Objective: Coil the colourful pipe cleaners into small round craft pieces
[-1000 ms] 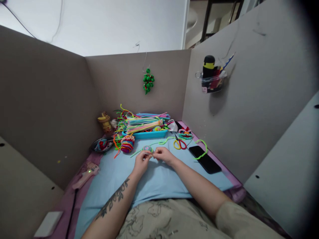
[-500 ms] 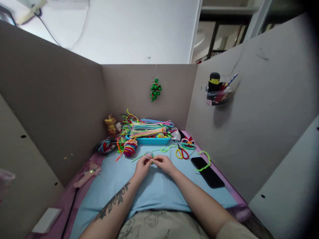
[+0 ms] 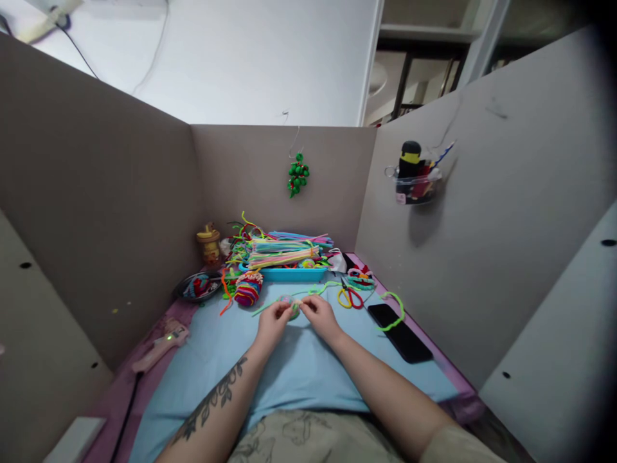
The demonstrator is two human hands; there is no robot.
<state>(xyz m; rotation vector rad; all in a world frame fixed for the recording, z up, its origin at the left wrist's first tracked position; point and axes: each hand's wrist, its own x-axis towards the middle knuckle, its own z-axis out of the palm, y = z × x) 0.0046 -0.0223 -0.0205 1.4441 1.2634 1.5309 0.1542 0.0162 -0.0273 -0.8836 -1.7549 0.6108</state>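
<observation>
This is a small craft booth set up indoors. Grey boards [image 3: 250, 180] wall in the tabletop [image 3: 289, 366] on three sides, and a light blue cloth covers it. Along the far edge, bright pipe cleaners [image 3: 282, 249] are heaped in a blue tray [image 3: 289, 274], with scissors [image 3: 350, 297] near it. A glue gun [image 3: 161, 339] lies at the left edge. A clear holder [image 3: 415, 183] of tools hangs on the right board, and a green ornament [image 3: 298, 175] on the back one. A white room wall [image 3: 241, 58] rises behind.

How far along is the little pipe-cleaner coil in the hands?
Done: a striped wound piece lies beside the blue tray. In hand: the left hand and right hand pinch a small round coil. Left: its green tail lies unwound on the cloth, and the pipe cleaner bundle fills the tray.
</observation>
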